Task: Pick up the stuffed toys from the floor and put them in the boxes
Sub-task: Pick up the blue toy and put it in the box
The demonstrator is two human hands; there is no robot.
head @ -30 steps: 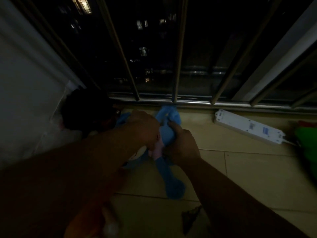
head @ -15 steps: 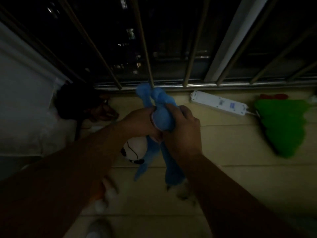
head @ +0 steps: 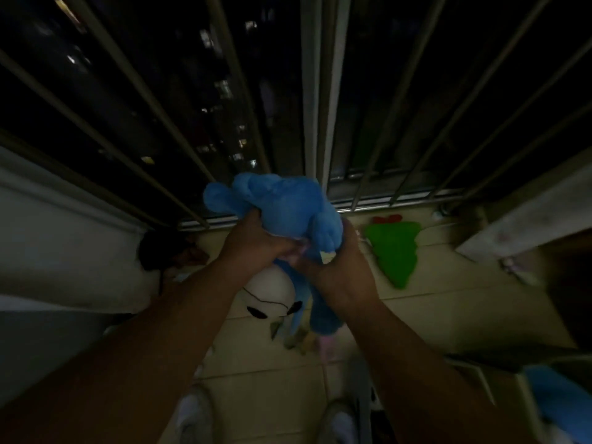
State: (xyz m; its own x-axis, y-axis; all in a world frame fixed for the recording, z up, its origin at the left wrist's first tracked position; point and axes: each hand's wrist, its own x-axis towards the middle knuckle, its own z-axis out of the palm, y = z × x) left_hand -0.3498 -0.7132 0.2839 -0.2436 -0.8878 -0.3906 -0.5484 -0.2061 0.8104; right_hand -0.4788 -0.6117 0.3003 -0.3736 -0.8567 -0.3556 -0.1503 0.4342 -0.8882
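Blue toy (head: pixel 282 206), held above the floor (head: pixel 448 309), legs dangling. Left hand (head: pixel 256 241) and right hand (head: pixel 339 274) both grip its body, fingers curled into the plush. Advised: gather the trailing legs before carrying it to a box, so nothing snags. Green toy (head: pixel 397 248) lies on the tiles.

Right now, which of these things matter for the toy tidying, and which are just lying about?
Job: blue toy, gripped by the left hand and right hand; green toy on the floor; white toy below the hands.
Lying about: window bars; scraps on the floor.
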